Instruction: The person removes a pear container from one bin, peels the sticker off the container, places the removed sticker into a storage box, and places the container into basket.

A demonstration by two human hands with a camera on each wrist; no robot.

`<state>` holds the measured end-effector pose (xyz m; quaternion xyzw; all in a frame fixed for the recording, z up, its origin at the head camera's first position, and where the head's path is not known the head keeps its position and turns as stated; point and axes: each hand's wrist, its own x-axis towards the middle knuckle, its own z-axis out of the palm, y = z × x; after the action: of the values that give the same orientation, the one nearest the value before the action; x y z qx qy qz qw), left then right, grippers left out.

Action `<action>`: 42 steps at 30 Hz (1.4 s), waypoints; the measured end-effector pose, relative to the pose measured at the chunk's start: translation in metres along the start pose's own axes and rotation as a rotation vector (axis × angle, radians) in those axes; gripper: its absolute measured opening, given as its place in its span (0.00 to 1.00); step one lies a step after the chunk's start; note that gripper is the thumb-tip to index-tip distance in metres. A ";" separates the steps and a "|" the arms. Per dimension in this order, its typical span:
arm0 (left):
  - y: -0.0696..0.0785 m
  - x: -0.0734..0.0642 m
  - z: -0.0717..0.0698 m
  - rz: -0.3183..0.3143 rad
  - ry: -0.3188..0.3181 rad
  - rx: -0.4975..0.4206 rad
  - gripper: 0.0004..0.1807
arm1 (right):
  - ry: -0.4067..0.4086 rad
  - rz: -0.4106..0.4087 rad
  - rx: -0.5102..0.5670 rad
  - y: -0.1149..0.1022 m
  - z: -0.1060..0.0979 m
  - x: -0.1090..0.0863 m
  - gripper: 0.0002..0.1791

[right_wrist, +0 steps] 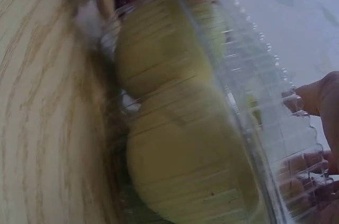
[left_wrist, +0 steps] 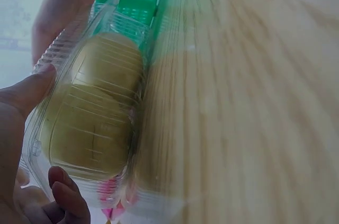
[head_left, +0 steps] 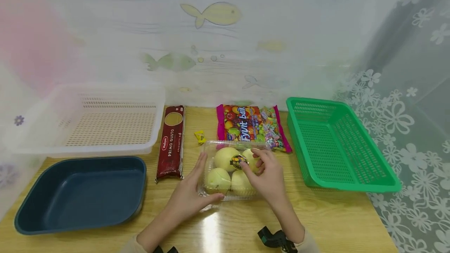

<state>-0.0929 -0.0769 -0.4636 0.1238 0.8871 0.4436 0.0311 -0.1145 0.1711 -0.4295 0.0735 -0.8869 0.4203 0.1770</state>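
A clear plastic clamshell box (head_left: 230, 196) of pale yellow-green round fruits (head_left: 225, 158) sits on the table, its lid down. A round dark sticker (head_left: 239, 162) marks the lid. My left hand (head_left: 188, 194) grips the box's near left corner, thumb along the front and fingers at the left side. Over the lid's right part, my right hand (head_left: 268, 175) touches the plastic with thumb and forefinger, its other fingers bent. The left wrist view shows my left hand (left_wrist: 32, 128) at the box's edge; in the right wrist view a fingertip of my right hand (right_wrist: 323, 113) meets the lid.
Behind the box lie a candy bag (head_left: 249, 124) and a small yellow packet (head_left: 200, 136). A red spaghetti pack (head_left: 171, 143) lies to the left. Further left stand a white basket (head_left: 105, 149) and a dark blue basin (head_left: 95, 194). On the right is a green basket (head_left: 351, 186).
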 end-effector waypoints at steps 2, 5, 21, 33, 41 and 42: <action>-0.001 -0.001 0.000 -0.005 -0.002 -0.003 0.71 | 0.013 -0.045 -0.071 0.001 0.002 -0.003 0.24; -0.002 -0.001 0.001 -0.005 -0.004 -0.013 0.71 | 0.035 -0.082 -0.131 0.001 0.005 -0.006 0.20; -0.002 0.000 0.001 -0.011 -0.003 -0.034 0.71 | 0.069 -0.157 -0.173 0.000 0.008 -0.006 0.10; -0.001 -0.001 -0.001 -0.029 -0.009 -0.034 0.71 | 0.077 -0.198 -0.113 0.000 0.010 -0.006 0.08; -0.001 -0.001 0.000 -0.024 -0.001 -0.037 0.71 | 0.072 -0.181 -0.050 0.000 0.007 -0.006 0.09; -0.001 -0.001 0.000 -0.022 -0.001 -0.037 0.71 | 0.070 -0.174 -0.037 0.000 0.007 -0.006 0.09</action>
<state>-0.0918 -0.0775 -0.4644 0.1136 0.8801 0.4594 0.0387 -0.1103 0.1655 -0.4359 0.1325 -0.8781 0.3891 0.2449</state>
